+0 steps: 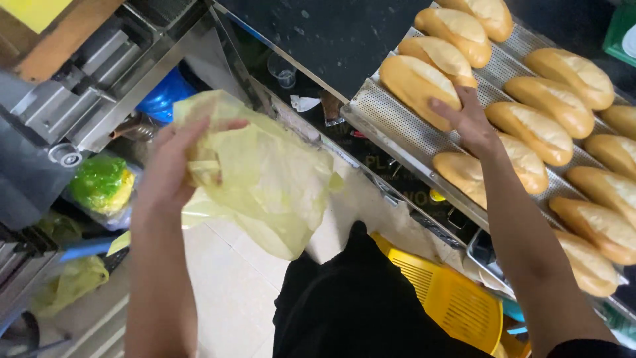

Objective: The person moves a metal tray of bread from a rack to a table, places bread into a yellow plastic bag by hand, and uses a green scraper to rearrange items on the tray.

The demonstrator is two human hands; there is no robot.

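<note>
Left grip holding yellow plastic bag | right grip fingers spread, touching baguette loaf | perforated metal baking tray on table, loaves in rows

1. Both forearms are bare — no sleeves, watch or bands show on them.
2. Below the yellow plastic basket, a black garment covers the lap.
3. Both hands are bare — no gloves or rings visible.
</note>
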